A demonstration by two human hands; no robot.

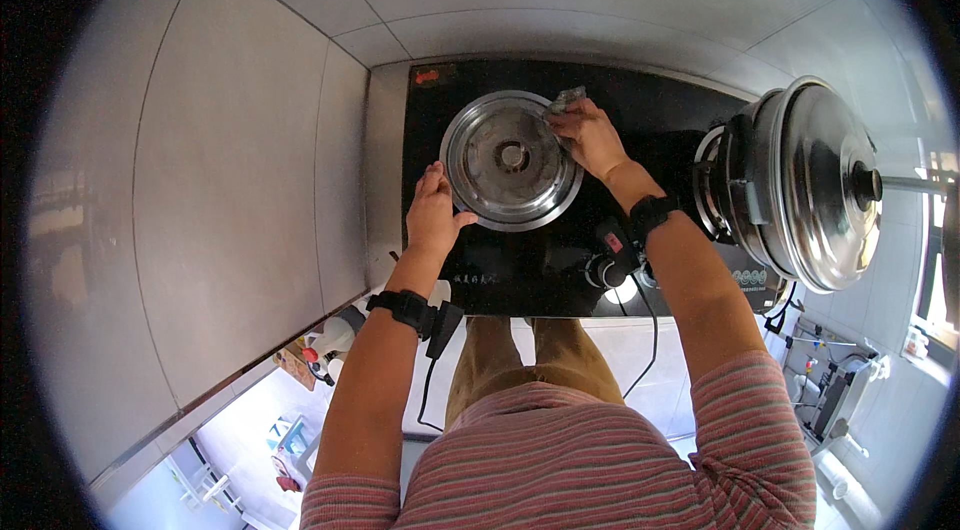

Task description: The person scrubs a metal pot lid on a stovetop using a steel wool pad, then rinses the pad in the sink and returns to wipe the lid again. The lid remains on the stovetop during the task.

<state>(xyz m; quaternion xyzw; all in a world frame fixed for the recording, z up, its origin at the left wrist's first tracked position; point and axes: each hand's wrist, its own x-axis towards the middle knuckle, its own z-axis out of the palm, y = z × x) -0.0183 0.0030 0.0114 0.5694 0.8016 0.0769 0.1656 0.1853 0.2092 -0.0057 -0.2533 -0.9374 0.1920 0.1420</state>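
Note:
A round stainless-steel burner pan (480,192), with a small round part at its centre, lies on the black glass gas hob (525,267). My left hand (433,213) rests against its left rim, fingers pointing away and thumb along the near edge. At the far right rim, my right hand (589,136) grips a crumpled greyish cloth or scouring pad (566,102), pressed against the metal. The underside of the pad is hidden. Both wrists wear black straps with cabled devices.
A large lidded steel pot (814,185) stands on the right burner, close to my right forearm. Control knobs (604,272) sit along the hob's front edge. Tiled walls (240,147) rise at the left and behind. A cable hangs from each wrist device.

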